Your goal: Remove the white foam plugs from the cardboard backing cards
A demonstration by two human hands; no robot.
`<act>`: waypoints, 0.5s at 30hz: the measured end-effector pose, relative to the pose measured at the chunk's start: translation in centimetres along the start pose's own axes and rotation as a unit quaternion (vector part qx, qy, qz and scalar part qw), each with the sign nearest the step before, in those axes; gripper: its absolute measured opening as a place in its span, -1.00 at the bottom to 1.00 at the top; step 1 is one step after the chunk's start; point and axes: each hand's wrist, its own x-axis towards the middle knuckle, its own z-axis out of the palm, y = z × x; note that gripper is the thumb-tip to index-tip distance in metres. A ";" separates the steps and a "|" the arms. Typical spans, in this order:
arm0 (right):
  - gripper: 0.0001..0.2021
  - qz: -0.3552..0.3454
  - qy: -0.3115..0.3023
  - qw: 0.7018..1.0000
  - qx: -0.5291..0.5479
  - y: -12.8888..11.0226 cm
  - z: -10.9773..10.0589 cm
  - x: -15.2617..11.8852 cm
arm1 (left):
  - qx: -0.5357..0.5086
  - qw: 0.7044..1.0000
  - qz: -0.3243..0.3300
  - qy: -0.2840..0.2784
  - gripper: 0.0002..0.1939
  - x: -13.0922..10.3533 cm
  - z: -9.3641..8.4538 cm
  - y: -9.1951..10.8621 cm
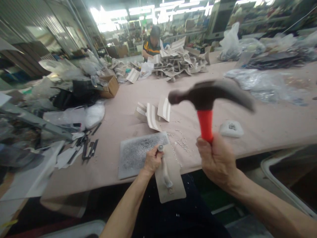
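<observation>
A claw hammer (211, 94) with a dark head and red-orange grip is raised in front of me, slightly blurred. Wrapped round its handle is my right hand (219, 158). My left hand (152, 160) is closed around a short, round-topped metal punch (160, 148) held upright at the upper end of a beige panel (160, 193). A pale strap handle (165, 170) runs along that panel, whose lower part overhangs the table edge. Under my left hand and the panel's upper end lies a grey, speckled pad (131, 158). The punch's lower tip is hidden by my fingers.
Several finished-looking beige panels (153, 117) lie beyond the pad. Small metal bits (182, 145) are scattered to its right, near a white dish (231, 128). Across the table (119, 115), a person (151, 44) sits by a large pile of panels (183, 62).
</observation>
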 end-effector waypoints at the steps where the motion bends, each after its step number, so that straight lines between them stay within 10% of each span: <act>1: -0.68 -0.005 -0.057 0.998 -0.021 0.5 0.8 -0.8 | -0.001 1.000 -0.002 0.001 -0.84 0.0 0.0 0.0; 6: -0.74 0.031 -0.359 0.923 -0.136 3.4 3.3 -3.2 | -0.002 1.000 0.002 -0.010 -0.77 0.0 0.2 -0.3; 15: -0.74 0.168 -0.349 0.905 -0.175 10.3 7.1 -4.4 | -0.020 1.000 0.004 -0.010 -0.86 -0.1 0.1 0.1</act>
